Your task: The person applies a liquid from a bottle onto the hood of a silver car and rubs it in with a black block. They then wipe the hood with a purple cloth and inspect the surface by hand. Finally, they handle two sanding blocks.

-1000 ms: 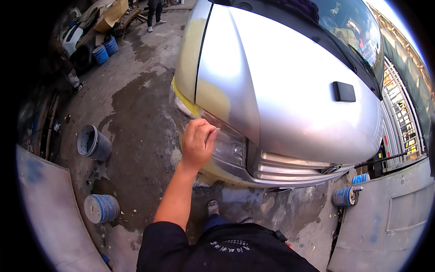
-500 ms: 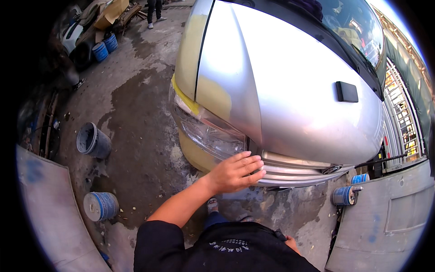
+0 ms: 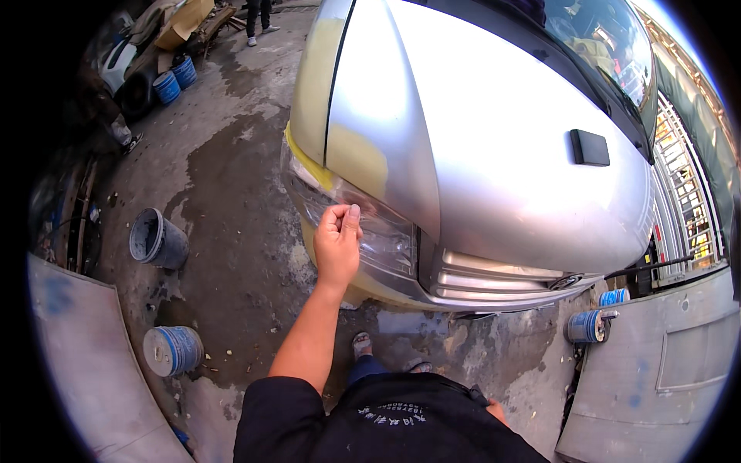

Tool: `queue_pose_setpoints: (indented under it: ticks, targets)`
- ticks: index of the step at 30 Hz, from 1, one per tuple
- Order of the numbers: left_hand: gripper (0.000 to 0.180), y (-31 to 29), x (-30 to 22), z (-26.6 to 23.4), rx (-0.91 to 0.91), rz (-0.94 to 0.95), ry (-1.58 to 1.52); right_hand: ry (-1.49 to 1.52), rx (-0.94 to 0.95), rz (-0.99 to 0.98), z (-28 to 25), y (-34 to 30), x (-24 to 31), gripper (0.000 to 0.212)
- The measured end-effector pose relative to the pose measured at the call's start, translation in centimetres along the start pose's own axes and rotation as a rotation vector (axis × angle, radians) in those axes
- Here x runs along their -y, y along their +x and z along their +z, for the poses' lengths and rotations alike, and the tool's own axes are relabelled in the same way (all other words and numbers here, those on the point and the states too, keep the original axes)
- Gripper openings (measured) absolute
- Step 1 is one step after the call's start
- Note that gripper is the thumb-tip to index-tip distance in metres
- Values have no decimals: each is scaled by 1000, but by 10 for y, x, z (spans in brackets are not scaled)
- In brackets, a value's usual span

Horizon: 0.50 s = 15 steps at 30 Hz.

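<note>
Silver metal is forming a broad, glossy bonnet (image 3: 502, 154), a slatted silver grille (image 3: 486, 280) is running beneath its front edge, and a long, clear-lensed headlight (image 3: 386, 248) is sitting below its front corner on the person's left. The headlight's long axis is slanting rightward and nearer, toward the grille. The bare left hand (image 3: 337, 245) is the nearer one, overlapping the lens, which is extending to its right; its fingers are curling inward, thumb against them, no held object showing. The partly hidden right hand (image 3: 498, 411) is hanging low, its grip impossible to tell.
</note>
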<state>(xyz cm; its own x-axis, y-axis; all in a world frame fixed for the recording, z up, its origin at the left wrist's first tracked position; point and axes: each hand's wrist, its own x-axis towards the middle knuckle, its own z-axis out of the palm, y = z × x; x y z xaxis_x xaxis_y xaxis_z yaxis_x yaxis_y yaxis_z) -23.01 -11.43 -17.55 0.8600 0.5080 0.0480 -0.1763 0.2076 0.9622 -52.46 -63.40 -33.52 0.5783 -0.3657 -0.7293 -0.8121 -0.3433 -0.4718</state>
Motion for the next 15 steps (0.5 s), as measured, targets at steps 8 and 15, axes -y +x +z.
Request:
queue_pose_setpoints:
  ticks: [8,15]
  targets:
    - [46,16,-34,12,-65,-81,-506,-50,8,-60,2,-9,5,20]
    - [52,9,-37,27,-72,-89,-557,-91,15,-101,-3,6,-23,20]
